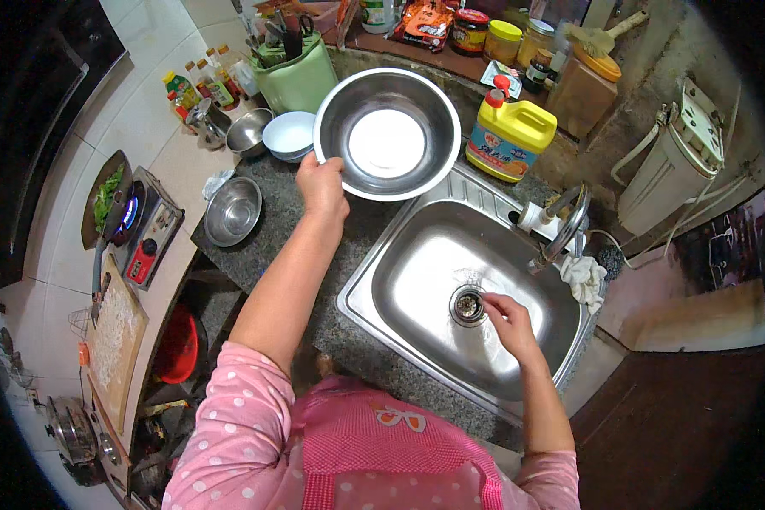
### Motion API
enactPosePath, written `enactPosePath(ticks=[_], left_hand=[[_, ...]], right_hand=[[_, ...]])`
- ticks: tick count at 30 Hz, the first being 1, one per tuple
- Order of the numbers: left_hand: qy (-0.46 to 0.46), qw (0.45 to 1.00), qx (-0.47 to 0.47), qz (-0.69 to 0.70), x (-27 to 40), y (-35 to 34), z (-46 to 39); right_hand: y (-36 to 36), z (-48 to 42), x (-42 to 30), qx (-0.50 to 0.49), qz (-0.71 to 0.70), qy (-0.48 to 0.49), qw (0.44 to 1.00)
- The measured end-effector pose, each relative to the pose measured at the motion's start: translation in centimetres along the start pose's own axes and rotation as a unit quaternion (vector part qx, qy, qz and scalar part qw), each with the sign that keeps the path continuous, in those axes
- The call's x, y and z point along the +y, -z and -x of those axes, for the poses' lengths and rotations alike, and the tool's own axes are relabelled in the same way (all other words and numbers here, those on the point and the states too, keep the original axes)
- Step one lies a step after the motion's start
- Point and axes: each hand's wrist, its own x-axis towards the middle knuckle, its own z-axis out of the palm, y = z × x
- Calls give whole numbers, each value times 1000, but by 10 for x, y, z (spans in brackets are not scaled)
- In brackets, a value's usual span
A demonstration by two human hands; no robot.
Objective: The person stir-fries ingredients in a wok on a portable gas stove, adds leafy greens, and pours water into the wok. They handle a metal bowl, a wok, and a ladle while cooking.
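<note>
My left hand (pixel 322 188) grips the near-left rim of a wide stainless steel basin (pixel 386 83), its inside facing up and nothing in it. The basin is at the back of the granite counter, beside a white bowl (pixel 290 131). My right hand (pixel 509 322) reaches down into the stainless steel sink (pixel 421 255). Its fingertips are at the right edge of the drain (pixel 468 305), where small bits of debris show. Whether the fingers pinch anything there is hidden. A chrome faucet (pixel 564 229) stands at the sink's right, with a white cloth (pixel 583 280) below it.
A yellow detergent jug (pixel 510 137) stands behind the sink. Small steel bowls (pixel 233 211) sit left of my left arm. On the left, a wok (pixel 105 197) with green leaves is over a lit gas stove (pixel 150 229); a floury cutting board (pixel 118 338) lies nearer.
</note>
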Motion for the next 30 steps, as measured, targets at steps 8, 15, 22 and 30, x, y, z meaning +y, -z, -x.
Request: enactPosePath(ticks=[8, 15, 22, 30], left_hand=[[-1, 996, 89, -3, 13, 100, 31], [20, 988, 124, -95, -1, 134, 41], [128, 991, 8, 30, -70, 92, -7], [330, 929, -90, 145, -108, 44, -26]], right_hand=[[-100, -199, -57, 88, -451, -107, 882], [-134, -303, -73, 218, -379, -140, 888], [-83, -280, -163, 181, -453, -47, 872], [-115, -265, -124, 159, -409, -95, 893]])
